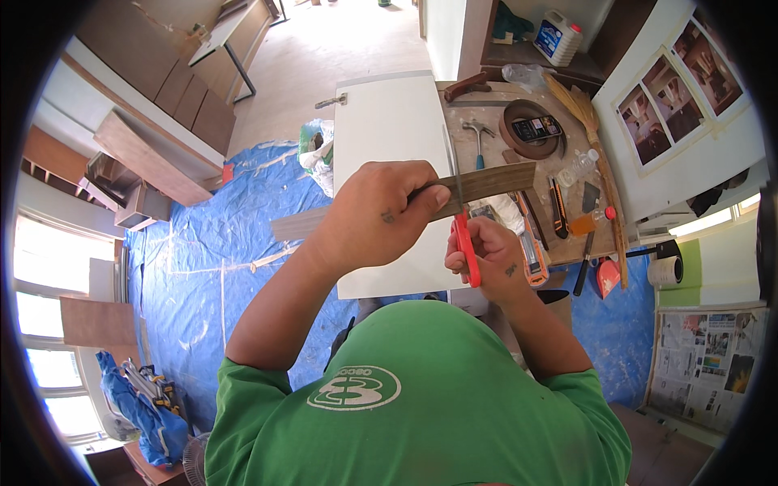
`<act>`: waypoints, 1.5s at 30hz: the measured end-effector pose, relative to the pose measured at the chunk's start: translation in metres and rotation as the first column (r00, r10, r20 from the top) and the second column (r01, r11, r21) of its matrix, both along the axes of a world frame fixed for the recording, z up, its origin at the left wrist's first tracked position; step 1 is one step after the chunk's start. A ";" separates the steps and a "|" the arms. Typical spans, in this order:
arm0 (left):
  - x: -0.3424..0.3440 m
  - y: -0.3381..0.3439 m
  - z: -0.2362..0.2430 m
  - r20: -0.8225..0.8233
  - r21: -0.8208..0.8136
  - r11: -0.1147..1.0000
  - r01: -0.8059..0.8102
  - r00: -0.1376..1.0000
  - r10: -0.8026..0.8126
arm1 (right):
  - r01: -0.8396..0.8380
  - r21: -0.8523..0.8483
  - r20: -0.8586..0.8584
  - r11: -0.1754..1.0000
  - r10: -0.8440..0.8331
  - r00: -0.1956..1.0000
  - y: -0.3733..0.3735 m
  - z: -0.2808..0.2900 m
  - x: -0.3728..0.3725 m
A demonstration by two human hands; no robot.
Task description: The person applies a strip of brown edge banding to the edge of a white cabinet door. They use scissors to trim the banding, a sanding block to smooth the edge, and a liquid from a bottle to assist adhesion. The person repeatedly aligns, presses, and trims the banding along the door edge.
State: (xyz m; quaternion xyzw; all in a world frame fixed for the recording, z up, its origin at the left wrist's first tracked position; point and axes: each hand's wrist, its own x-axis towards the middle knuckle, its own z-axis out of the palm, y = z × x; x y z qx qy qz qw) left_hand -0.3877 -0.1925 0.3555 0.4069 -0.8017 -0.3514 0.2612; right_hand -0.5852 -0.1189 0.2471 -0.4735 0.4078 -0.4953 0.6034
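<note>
Head view: wood-grain strip (498,181) held above the white panel (389,121), left hand (381,212) clamped on it. Red-handled scissors (464,243) cross it, right hand (493,254) wrapped round the handles. Step, judged: trimming; next move calls for a steady strip, blades square.

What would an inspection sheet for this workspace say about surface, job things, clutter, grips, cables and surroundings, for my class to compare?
Surface: white panel, metal hinge near its far left corner; brown worktable to the right.
Job's things: brown strip; red-handled scissors, blades crossing the strip.
Clutter: hammer, brown roll with a dark phone on it, orange-and-black cutter, clear bottle, bottle of orange liquid, broom.
Left grip: closed around the strip.
Right grip: closed on the scissors' handles.
Cables: nothing seen.
Surroundings: blue sheeting on the floor; photo prints at right; windows at left.
</note>
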 end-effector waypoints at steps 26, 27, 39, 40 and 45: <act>-0.013 -0.035 -0.084 0.069 0.194 0.981 0.016 0.997 -0.030 | 0.078 0.186 -0.078 0.979 -0.065 0.995 -0.013 -0.053 -0.005; -0.014 -0.036 -0.091 0.073 0.231 0.973 0.009 0.997 -0.027 | 0.077 0.194 -0.082 0.978 -0.062 0.995 -0.013 -0.058 -0.004; -0.010 -0.042 -0.189 0.123 0.507 0.861 -0.039 0.992 -0.028 | 0.061 0.394 -0.049 0.917 -0.045 0.998 -0.002 -0.141 0.003; -0.010 -0.043 -0.195 0.123 0.519 0.854 -0.038 0.992 -0.031 | 0.057 0.399 -0.036 0.915 -0.047 0.998 -0.002 -0.147 0.003; -0.011 -0.044 -0.226 0.128 0.559 0.828 -0.041 0.991 -0.038 | 0.071 0.440 -0.061 0.895 -0.049 0.997 0.001 -0.167 0.003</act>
